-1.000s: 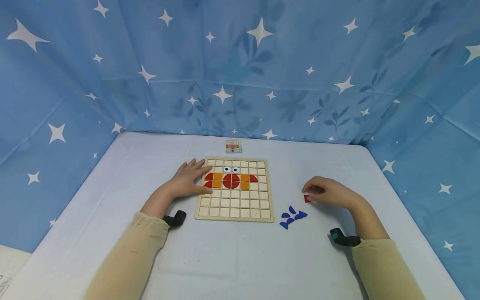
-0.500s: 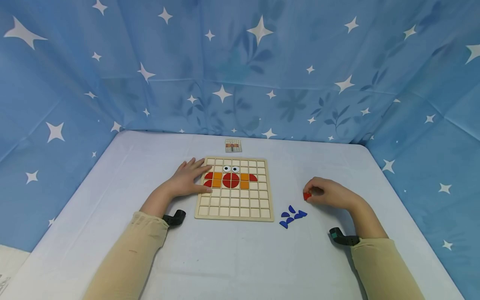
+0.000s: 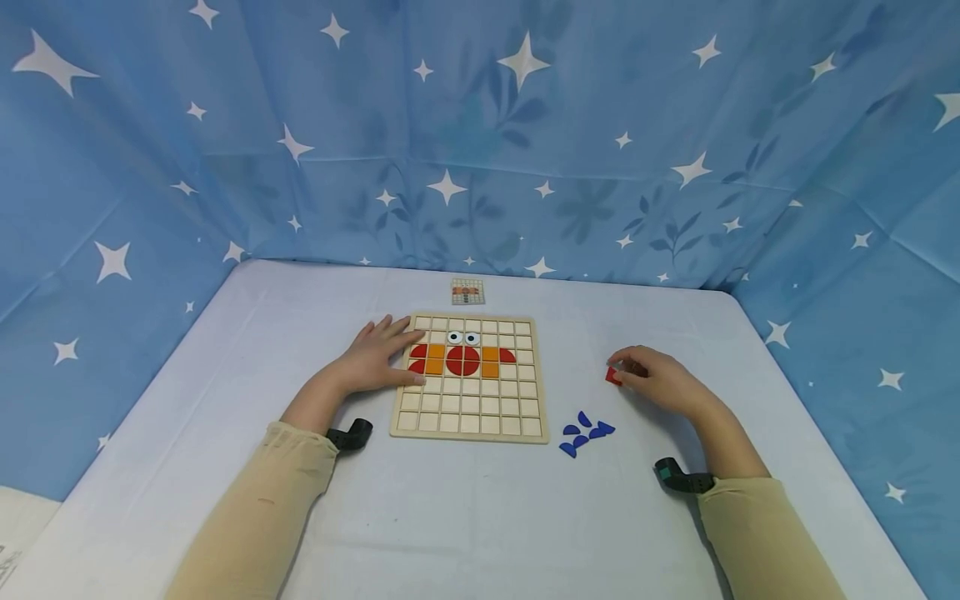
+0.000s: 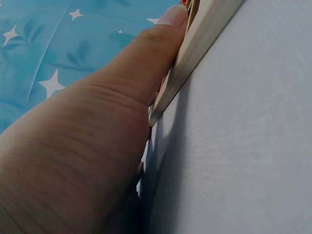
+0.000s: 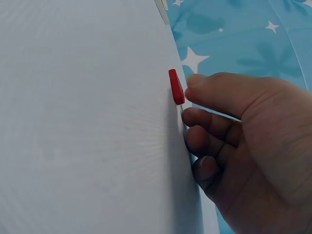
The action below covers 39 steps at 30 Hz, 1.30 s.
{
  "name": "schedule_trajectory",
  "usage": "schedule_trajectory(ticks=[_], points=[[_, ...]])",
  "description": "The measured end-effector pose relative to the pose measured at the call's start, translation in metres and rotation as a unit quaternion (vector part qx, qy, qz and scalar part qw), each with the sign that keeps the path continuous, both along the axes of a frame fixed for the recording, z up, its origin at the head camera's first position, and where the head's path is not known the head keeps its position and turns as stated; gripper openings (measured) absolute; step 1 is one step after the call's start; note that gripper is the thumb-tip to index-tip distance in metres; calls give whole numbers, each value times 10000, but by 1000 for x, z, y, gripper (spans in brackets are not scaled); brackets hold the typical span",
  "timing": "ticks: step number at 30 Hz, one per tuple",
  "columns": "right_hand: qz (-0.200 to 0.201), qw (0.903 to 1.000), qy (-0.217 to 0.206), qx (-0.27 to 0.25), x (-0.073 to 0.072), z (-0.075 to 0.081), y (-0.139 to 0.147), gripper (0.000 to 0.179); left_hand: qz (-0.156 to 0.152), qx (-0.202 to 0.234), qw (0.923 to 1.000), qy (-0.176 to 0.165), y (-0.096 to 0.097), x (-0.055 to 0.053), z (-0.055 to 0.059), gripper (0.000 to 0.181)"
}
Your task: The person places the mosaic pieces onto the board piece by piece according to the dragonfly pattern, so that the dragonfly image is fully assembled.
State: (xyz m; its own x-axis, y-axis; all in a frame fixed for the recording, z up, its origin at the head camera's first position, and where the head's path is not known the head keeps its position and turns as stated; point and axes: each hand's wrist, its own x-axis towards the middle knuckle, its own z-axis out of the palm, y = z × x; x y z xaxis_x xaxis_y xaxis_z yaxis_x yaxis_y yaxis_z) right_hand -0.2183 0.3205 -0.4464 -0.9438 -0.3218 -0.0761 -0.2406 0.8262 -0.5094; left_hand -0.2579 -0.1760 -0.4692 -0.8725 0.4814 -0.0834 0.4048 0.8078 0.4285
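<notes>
A wooden grid board (image 3: 468, 417) lies on the table, with red quarter-circle tiles, orange square tiles (image 3: 490, 362) and two eye tiles (image 3: 472, 339) set in its cells. My left hand (image 3: 378, 358) rests on the board's left edge with spread fingers. The left wrist view has the thumb (image 4: 151, 46) along the wooden rim (image 4: 195, 53). Right of the board, my right hand (image 3: 660, 379) has thumb and fingertips at a small red tile (image 3: 612, 376). In the right wrist view this red tile (image 5: 176, 87) lies right at the fingertips, close over the table; the other fingers are curled.
Several blue half-round tiles (image 3: 581, 441) lie loose between the board and my right hand. A small pattern card (image 3: 468, 292) sits behind the board. Blue star-printed cloth (image 3: 480, 167) hangs at the table's far edge and both sides.
My right hand and the red tile have shifted slightly away from me, and the tile has turned a little in the fingertips. My left hand stays on the board.
</notes>
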Motion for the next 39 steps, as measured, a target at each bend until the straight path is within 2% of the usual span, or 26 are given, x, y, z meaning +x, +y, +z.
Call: schedule_trajectory(ticks=[9, 20, 26, 33, 39], points=[[185, 9993, 283, 129, -1, -1, -4, 23, 27, -56, 10000, -15, 0, -1, 0, 92], [282, 9990, 298, 178, 0, 0, -10, 24, 44, 5, 10000, -41, 0, 1, 2, 92], [265, 9992, 236, 173, 1, 9, -20, 24, 43, 11, 10000, -45, 1, 1, 2, 93], [506, 9983, 272, 107, 1, 21, -42, 24, 41, -13, 10000, -30, 1, 1, 2, 92], [652, 9978, 136, 43, -3, 29, -67, 24, 45, -20, 10000, -39, 1, 2, 3, 91]])
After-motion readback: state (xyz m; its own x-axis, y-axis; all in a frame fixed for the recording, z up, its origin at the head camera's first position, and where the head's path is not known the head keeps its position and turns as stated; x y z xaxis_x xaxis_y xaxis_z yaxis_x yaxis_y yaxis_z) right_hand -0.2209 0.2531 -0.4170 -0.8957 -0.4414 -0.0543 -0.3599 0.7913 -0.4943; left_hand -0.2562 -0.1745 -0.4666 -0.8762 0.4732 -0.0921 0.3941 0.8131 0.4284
